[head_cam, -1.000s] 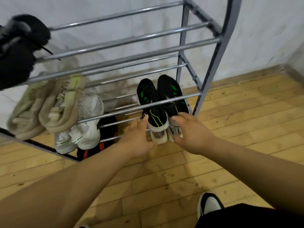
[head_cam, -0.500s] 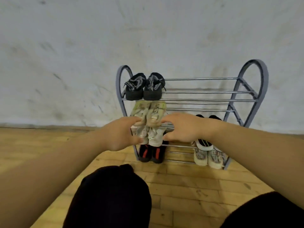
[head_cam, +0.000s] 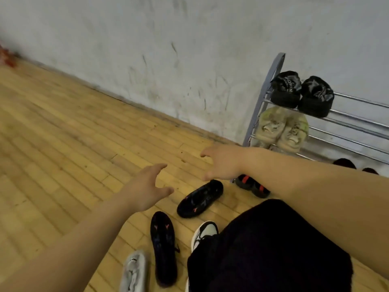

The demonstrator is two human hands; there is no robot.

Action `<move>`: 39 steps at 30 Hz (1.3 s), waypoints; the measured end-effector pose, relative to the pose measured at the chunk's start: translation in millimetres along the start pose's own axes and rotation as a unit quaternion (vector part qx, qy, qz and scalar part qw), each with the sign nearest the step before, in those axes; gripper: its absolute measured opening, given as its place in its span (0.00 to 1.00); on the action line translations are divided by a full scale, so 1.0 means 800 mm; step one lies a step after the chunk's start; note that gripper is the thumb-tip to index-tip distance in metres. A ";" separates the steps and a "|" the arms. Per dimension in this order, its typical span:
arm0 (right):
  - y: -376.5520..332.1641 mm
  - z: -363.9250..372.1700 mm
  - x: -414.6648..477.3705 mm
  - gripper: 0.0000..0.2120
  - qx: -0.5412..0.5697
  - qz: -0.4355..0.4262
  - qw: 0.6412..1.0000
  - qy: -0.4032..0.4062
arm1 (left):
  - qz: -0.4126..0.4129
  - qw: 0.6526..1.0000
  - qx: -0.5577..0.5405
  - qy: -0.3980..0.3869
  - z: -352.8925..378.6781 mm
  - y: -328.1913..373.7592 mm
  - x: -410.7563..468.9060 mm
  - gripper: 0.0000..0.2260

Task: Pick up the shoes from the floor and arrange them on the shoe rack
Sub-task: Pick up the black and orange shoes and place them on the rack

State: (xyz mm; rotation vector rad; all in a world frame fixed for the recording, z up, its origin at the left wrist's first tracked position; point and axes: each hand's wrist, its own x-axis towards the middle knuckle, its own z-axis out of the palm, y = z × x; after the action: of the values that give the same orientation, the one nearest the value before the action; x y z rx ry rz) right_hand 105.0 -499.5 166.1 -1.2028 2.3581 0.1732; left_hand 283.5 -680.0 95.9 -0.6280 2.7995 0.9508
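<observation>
Shoes are still lying loose on the floor (head_cam: 63, 133): a black shoe (head_cam: 200, 199) with pink marks is resting near the foot of the shoe rack (head_cam: 271, 81), a second black shoe (head_cam: 163, 247) is lying closer to the person, and a silver shoe (head_cam: 133, 270) is sitting just beside that one. A black-and-white shoe (head_cam: 205, 232) is peeking out from behind a dark trouser leg (head_cam: 269, 249); I cannot tell whether it is being worn.

A second ago both hands were at a black-and-green pair on the rack, and half a second ago they were pulling back from it. Now the view is swinging left and down to the floor. The left hand (head_cam: 147, 190) and the right hand (head_cam: 221, 163) are both empty, with fingers spread and loosely curved, hovering above the floor and touching nothing.

On the rack, a black pair (head_cam: 301, 93) is sitting on the top shelf, a beige pair (head_cam: 282, 129) below it, and a red-and-black pair (head_cam: 252, 185) at the bottom.

That placement is looking finished, and the person is probably turning to the next pickup. The two black shoes, lying nearest the hands, are seeming the likely choice, with plenty of bare rail waiting to the right.
</observation>
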 end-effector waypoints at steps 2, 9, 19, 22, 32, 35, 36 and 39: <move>-0.012 0.011 0.026 0.43 -0.022 -0.012 0.999 -0.025 | -0.028 1.000 -0.012 -0.001 0.016 -0.031 0.001 0.38; -0.003 0.028 0.090 0.44 -0.069 -0.029 0.992 -0.105 | -0.091 0.994 -0.047 -0.024 0.070 -0.099 0.027 0.40; 0.096 0.139 0.221 0.48 0.006 -0.017 0.987 -0.160 | -0.250 0.960 -0.105 -0.074 0.210 -0.176 0.094 0.50; 0.121 0.200 0.267 0.50 0.017 -0.009 0.985 -0.170 | -0.318 0.940 -0.085 -0.088 0.260 -0.190 0.113 0.53; 0.164 0.327 0.379 0.54 -0.131 -0.050 0.979 -0.146 | -0.383 0.919 -0.010 -0.091 0.349 -0.194 0.132 0.53; 0.170 0.346 0.361 0.53 -0.177 -0.052 0.977 -0.107 | -0.385 0.919 -0.024 -0.077 0.350 -0.194 0.131 0.51; 0.172 0.352 0.352 0.52 -0.178 -0.046 0.979 -0.093 | -0.376 0.923 -0.031 -0.069 0.348 -0.194 0.129 0.50; 0.175 0.350 0.320 0.51 -0.100 -0.008 0.992 -0.077 | -0.339 0.939 -0.038 -0.035 0.330 -0.193 0.133 0.48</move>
State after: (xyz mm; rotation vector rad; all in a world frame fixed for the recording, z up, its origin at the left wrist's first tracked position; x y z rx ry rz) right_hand -31.5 -511.1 -214.8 -1.2509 2.2363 0.4886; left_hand 246.6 -667.8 -226.0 -1.4066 2.2081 0.8918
